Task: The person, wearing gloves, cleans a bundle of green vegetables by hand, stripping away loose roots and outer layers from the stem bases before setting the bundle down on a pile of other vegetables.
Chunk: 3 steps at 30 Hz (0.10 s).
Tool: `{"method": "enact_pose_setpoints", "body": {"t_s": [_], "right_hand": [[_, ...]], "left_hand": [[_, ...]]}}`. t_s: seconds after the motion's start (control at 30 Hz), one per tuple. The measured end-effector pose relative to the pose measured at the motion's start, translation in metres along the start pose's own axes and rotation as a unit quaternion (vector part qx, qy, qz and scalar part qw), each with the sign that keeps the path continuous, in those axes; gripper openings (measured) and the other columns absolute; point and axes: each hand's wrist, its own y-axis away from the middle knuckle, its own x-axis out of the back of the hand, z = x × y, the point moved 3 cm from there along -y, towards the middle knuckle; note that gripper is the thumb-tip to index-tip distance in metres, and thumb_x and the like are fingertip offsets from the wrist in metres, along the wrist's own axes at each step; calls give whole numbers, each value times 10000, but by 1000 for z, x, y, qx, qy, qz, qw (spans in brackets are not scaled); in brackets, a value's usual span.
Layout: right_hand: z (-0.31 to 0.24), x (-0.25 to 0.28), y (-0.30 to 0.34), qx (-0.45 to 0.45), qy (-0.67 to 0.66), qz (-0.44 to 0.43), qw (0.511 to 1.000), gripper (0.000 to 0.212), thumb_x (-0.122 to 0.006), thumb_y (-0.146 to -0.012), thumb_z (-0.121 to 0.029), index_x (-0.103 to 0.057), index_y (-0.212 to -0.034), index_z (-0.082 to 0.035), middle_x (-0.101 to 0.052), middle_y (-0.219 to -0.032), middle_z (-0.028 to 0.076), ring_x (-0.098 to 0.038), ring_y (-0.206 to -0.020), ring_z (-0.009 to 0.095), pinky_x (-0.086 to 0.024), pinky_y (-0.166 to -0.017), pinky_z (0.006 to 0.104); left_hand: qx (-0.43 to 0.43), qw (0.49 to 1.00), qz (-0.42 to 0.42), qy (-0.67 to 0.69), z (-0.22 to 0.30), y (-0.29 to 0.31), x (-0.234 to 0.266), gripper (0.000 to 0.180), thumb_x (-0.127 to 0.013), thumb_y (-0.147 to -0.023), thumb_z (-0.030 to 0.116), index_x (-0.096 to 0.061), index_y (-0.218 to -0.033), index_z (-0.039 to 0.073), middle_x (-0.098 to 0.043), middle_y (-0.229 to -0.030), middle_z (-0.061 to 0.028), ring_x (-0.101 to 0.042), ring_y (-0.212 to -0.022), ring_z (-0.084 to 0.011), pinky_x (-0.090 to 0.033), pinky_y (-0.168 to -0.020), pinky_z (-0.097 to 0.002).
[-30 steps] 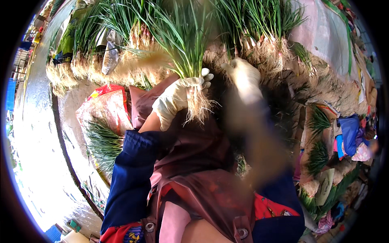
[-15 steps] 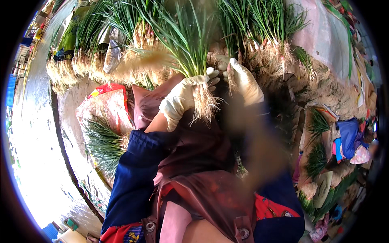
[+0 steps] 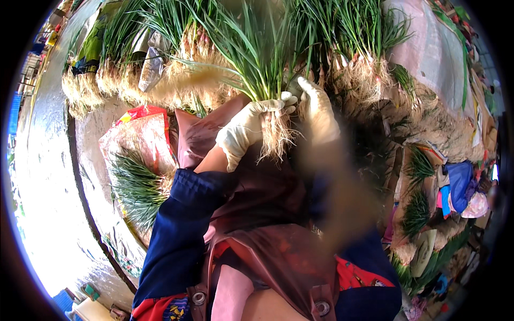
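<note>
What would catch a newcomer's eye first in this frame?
At top centre, the left hand in a pale glove grips a bunch of green onions just above its dangling roots, with the gloved right hand touching it from the right. Behind them, more green onion bundles lie in a row, roots toward the person. A red plastic bag sits at left.

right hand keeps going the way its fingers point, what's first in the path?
Probably the green stalks of the bunch of scallions that the left hand grips; the right hand points up beside them. Behind lies the row of rooted bunches. Depth is unclear.
</note>
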Motion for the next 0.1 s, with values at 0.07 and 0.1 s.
{"method": "enact_pose_setpoints", "body": {"t_s": [0.07, 0.1], "right_hand": [[-10, -4, 9, -56, -13, -12, 998, 312, -658, -813, -280, -627, -1032, -59, -638, -912, 65, -611, -788, 180, -474, -713, 336], [-9, -5, 8, -58, -14, -13, 998, 312, -658, -813, -280, -627, -1032, -59, -638, -912, 65, -611, -788, 180, -474, -713, 336]], "left_hand": [[15, 999, -19, 28, -2, -2, -4, 400, -610, -784, 75, -529, -1162, -24, -591, -1136, -156, -574, -1033, -264, -452, -917, -370], [21, 998, -41, 38, -2, -3, -2, 430, -613, -784, 80, -512, -1187, -29, -585, -1145, -153, -559, -1062, -251, -444, -928, -388]]}}
